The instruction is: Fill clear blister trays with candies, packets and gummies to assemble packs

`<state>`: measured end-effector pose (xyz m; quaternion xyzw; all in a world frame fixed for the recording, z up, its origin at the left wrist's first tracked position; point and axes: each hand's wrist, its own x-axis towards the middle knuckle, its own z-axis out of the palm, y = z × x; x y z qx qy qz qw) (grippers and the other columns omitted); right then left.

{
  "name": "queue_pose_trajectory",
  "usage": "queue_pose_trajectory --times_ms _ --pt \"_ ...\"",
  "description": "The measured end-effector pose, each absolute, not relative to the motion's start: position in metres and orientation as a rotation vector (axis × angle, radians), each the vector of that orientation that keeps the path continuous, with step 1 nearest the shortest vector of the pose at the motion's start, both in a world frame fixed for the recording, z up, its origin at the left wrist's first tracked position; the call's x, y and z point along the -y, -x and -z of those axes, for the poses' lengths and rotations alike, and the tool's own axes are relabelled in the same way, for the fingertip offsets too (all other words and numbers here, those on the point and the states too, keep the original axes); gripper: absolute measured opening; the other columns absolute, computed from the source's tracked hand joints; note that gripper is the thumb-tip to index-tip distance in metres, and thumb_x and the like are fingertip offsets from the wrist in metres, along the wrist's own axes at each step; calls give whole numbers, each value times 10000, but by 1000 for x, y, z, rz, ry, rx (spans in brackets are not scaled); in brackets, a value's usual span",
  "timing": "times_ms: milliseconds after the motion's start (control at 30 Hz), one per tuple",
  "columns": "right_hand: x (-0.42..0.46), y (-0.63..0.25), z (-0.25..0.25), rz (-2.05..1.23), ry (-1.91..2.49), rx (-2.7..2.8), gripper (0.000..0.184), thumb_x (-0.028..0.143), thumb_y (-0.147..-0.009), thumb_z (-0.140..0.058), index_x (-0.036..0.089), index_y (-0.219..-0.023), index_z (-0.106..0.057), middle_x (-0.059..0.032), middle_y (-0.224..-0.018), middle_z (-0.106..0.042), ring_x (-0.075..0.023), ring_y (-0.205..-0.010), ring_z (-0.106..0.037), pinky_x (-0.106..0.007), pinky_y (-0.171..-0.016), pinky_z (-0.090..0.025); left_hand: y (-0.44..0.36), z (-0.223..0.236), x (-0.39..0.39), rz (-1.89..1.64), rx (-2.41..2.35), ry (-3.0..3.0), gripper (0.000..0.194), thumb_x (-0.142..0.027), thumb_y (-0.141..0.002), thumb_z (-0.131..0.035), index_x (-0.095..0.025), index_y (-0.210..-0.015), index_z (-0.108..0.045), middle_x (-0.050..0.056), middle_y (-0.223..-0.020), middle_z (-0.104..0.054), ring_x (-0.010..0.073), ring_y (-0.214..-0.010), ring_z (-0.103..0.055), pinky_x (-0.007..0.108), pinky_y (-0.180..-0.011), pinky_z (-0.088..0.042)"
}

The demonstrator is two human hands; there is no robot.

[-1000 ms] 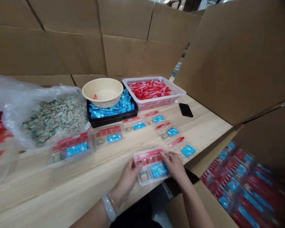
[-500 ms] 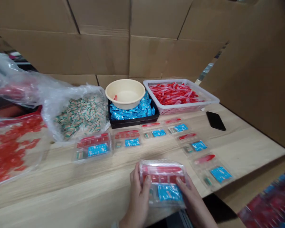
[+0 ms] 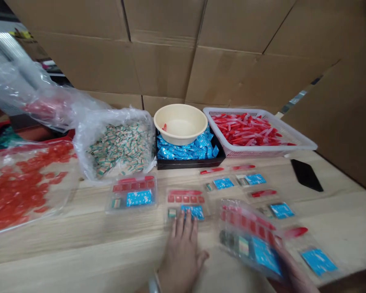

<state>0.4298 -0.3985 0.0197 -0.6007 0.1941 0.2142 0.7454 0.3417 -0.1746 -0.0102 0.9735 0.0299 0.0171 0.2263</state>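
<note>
Head view, looking down across the desk: my left hand lies open and flat on the wood, fingers spread and holding nothing, with the fingertips at the near edge of a clear tray. My right hand is closed on the right edge of a second clear tray, which it tips up off the flat toward me, near the desk's front edge. That lifted tray shows rows of red squares, a small striped card and a blue card, and part of my hand is cut off by the frame. Four more filled trays lie around it: one left of my left hand, two farther back, and one just right of the lifted tray. Along the back of the desk, a cream bowl sits on blue sachets in a black tray, beside a white basket of red pieces. A plastic bag of small striped packets stands left of the bowl, a clear bag of red bits lies at the left end, and a black phone lies at the right. Cardboard boxes wall off the back.
</note>
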Motion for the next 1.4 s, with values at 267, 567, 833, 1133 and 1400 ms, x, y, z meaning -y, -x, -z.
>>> queue_pose_trajectory --times_ms 267,567,833,1133,1400 --pt "321 -441 -37 -670 1301 -252 369 427 -637 -654 179 -908 -628 -52 -864 -667 -202 -761 -611 -306 -693 -481 -324 -11 135 -130 -667 -1875 461 -327 -858 -280 -119 -1263 -355 127 -1347 -339 218 -1240 -302 429 -1033 -240" --pt "284 -438 -14 -465 1747 46 465 495 -662 -577 143 -963 -616 -90 -910 -661 -251 -860 -591 -355 -758 -445 -344 0 140 -167 -613 -1765 592 -352 -799 -414 -145 -1315 -210 146 -1353 -318 243 -1249 -280 416 -1006 -285" --pt "270 -462 -17 -325 2132 201 617 565 -694 -496 101 -1101 -531 -140 -988 -623 -268 -935 -558 -359 -788 -415 -320 -38 156 -428 -100 -2759 660 -169 -729 -509 -223 -1325 -232 102 -1416 -179 292 -1288 -126 516 -1000 -243" --pt "310 -503 -1 144 2708 636 320 205 -810 -419 182 -1101 -551 -88 -1136 -553 -239 -1100 -404 -359 -885 -311 -388 -33 157 -263 154 -3217 573 14 -754 -353 -241 -1266 -381 92 -1325 -386 266 -1206 -353 451 -959 -331" --pt "328 -456 19 317 2641 619 332 232 -809 -414 187 -1115 -536 -100 -1081 -558 -259 -1059 -404 -413 -904 -313 -432 -36 131 -325 165 -3189 576 31 -759 -275 -221 -1266 -381 101 -1351 -336 234 -1253 -271 458 -987 -278"
